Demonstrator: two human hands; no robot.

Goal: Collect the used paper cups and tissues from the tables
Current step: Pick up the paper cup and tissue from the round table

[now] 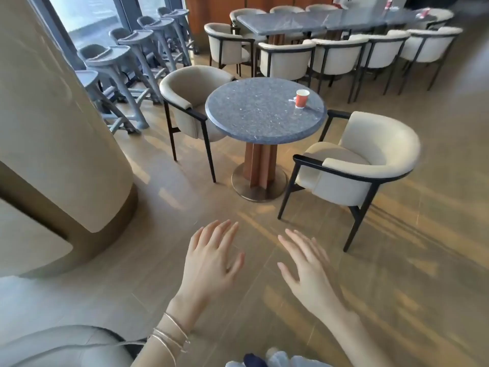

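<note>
A red paper cup (301, 98) stands upright near the far right edge of a round grey stone table (259, 112). A small white scrap, perhaps a tissue (293, 99), lies just left of the cup. More red cups (388, 4) show blurred on the long grey table (312, 22) at the back. My left hand (211, 260) and my right hand (307, 271) hover over the floor in front of the round table, fingers spread, holding nothing. Thin bangles circle my left wrist.
Beige armchairs (365, 165) flank the round table left and right, and several more line the long table. Grey high chairs (124, 64) stand in a row by the window at the left. A wide beige column (53, 128) fills the left side. The floor is wood.
</note>
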